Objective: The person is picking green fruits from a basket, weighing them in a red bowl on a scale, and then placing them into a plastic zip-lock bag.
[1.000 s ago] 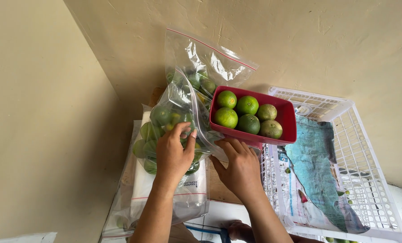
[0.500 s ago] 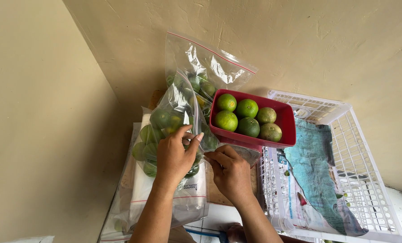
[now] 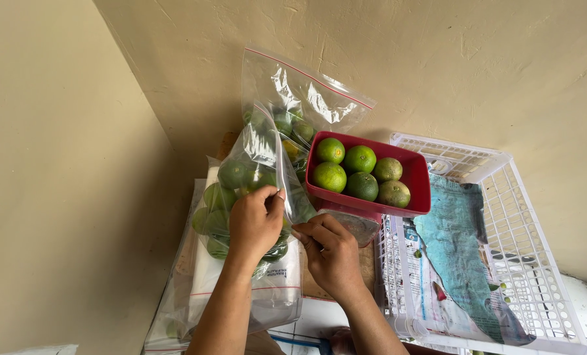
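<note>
Item: clear bag of limes [image 3: 244,197], centre frame, sealing step. Left hand [image 3: 255,223] pinched its top edge; right hand [image 3: 333,253] pinched the strip beside. Red tub of limes [image 3: 372,172] behind. Next likely needs pressing along the seal.

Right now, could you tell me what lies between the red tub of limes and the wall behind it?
In the head view, a clear zip bag holding a few limes stands between the red tub and the wall.

Your surface [image 3: 336,289], a brown board in the corner, carries clear plastic zip bags of green limes [image 3: 241,190], and a white slatted plastic crate [image 3: 537,263].
</note>
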